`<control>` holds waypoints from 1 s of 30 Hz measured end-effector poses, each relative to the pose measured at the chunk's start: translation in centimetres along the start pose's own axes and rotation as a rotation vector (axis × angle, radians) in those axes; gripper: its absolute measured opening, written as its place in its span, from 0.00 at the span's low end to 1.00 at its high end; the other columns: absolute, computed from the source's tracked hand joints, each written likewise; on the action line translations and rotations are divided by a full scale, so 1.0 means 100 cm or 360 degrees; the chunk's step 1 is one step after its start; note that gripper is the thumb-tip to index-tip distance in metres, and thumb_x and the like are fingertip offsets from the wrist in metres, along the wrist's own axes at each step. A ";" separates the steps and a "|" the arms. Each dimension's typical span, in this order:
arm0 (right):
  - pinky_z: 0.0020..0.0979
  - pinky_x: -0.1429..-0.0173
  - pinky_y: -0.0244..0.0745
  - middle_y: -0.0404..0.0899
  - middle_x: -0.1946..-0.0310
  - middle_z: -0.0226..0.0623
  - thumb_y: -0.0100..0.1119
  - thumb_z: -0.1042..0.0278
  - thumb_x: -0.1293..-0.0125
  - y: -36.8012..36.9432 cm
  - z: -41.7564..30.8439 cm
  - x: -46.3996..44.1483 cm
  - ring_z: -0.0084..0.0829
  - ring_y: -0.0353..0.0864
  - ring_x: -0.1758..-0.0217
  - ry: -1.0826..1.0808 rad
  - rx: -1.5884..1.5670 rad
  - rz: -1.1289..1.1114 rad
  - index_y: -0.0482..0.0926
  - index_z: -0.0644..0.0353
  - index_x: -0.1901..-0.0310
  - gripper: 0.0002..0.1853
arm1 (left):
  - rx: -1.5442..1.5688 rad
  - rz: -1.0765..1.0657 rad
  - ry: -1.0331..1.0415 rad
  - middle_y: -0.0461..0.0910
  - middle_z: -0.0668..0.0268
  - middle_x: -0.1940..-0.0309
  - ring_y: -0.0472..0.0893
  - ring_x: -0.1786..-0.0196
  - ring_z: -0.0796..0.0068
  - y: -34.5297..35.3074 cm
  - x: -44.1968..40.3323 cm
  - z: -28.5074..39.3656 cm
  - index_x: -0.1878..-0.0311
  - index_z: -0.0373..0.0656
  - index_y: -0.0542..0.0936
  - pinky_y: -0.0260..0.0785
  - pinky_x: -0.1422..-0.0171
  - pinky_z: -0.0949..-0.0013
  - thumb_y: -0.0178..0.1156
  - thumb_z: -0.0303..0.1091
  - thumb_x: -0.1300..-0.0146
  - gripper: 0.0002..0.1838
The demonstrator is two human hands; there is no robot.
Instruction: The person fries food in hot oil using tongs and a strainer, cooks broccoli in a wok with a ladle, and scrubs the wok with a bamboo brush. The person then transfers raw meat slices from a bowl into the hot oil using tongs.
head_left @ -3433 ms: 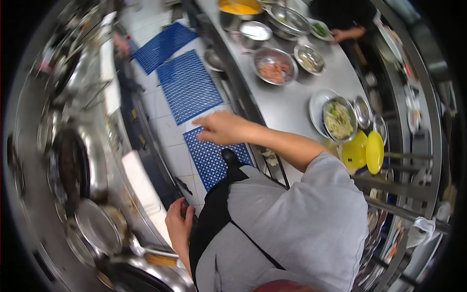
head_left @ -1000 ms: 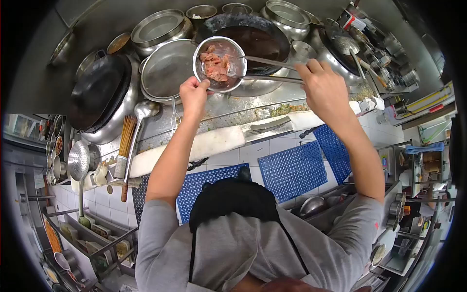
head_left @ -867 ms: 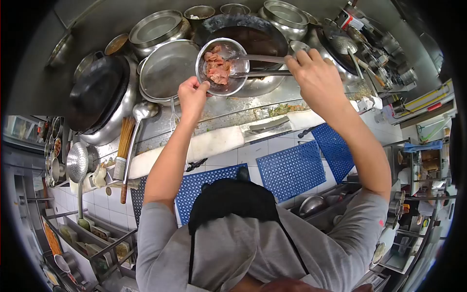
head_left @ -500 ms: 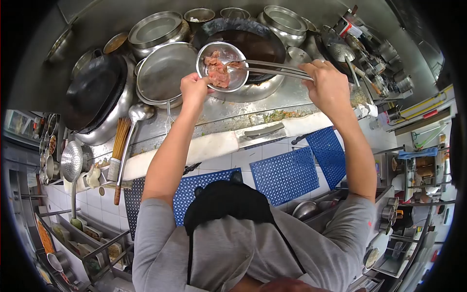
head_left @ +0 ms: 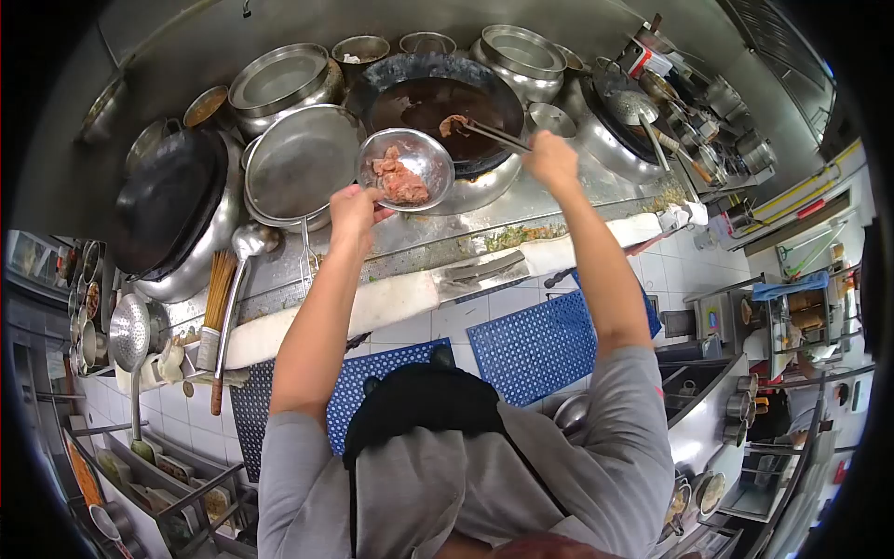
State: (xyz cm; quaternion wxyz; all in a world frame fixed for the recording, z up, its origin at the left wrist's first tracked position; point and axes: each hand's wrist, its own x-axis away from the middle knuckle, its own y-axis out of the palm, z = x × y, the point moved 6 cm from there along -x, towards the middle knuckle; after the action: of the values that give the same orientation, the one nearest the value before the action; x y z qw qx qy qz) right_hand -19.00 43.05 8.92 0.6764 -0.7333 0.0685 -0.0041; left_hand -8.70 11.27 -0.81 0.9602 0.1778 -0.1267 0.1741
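Observation:
My left hand (head_left: 355,214) grips the rim of a small steel bowl (head_left: 432,166), tilted over the near edge of a large dark wok (head_left: 510,93). Raw sliced meat (head_left: 399,179) lies in the bowl. My right hand (head_left: 553,162) is closed around a pair of long metal chopsticks (head_left: 501,137), pointing left over the wok. At their tips a piece of meat (head_left: 453,125) is over the dark liquid (head_left: 428,98) in the wok; whether it touches the liquid I cannot tell.
A round steel-rimmed strainer or pan (head_left: 307,163) stands left of the bowl, with a black wok (head_left: 168,200) beyond. A ladle (head_left: 253,240), bamboo brush (head_left: 219,289) and skimmer (head_left: 130,331) lie at left. White cloth (head_left: 372,303) lines the counter edge. Another skimmer (head_left: 633,109) rests at right.
My right hand has moved left, carrying a piece of meat on the chopsticks from the bowl to over the wok. The bowl has shifted lower and slightly left in view.

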 end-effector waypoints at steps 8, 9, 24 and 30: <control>0.45 0.41 0.74 0.81 0.50 0.52 0.62 0.49 0.40 0.009 -0.018 0.018 0.50 0.80 0.45 0.0080 -0.0227 -0.0095 0.80 0.61 0.50 0.24 | 0.0106 0.0038 0.0053 0.75 0.63 0.71 0.78 0.70 0.73 -0.030 0.017 0.006 0.65 0.32 0.74 0.82 0.67 0.68 0.57 0.18 0.42 0.03; 0.45 0.42 0.74 0.81 0.50 0.52 0.62 0.49 0.39 0.006 -0.019 0.023 0.50 0.80 0.45 0.0057 -0.0213 -0.0061 0.80 0.61 0.51 0.24 | 0.0121 0.0068 0.0050 0.75 0.62 0.70 0.78 0.70 0.72 -0.033 0.017 0.004 0.65 0.32 0.74 0.82 0.67 0.68 0.57 0.18 0.42 0.03; 0.46 0.48 0.76 0.83 0.58 0.52 0.62 0.52 0.38 -0.083 -0.029 0.107 0.51 0.82 0.51 -0.0299 -0.0037 0.0393 0.81 0.60 0.53 0.20 | 0.0404 0.0024 0.0086 0.78 0.61 0.66 0.80 0.67 0.72 -0.045 0.055 0.005 0.61 0.34 0.75 0.83 0.61 0.66 0.59 0.20 0.40 0.05; 0.42 0.52 0.76 0.83 0.59 0.48 0.67 0.60 0.43 -0.135 -0.060 0.190 0.47 0.82 0.56 -0.0565 -0.0115 0.0249 0.82 0.57 0.49 0.20 | 0.0355 0.0073 0.0207 0.79 0.63 0.70 0.79 0.71 0.75 -0.050 0.050 -0.001 0.66 0.35 0.76 0.81 0.64 0.69 0.60 0.21 0.39 0.02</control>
State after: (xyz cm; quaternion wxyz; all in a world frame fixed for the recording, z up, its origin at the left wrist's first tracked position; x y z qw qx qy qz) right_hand 0.46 36.13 21.22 0.6493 -0.7388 0.0048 0.1804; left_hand -2.23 8.39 -0.84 0.9364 0.2688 -0.0480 0.2203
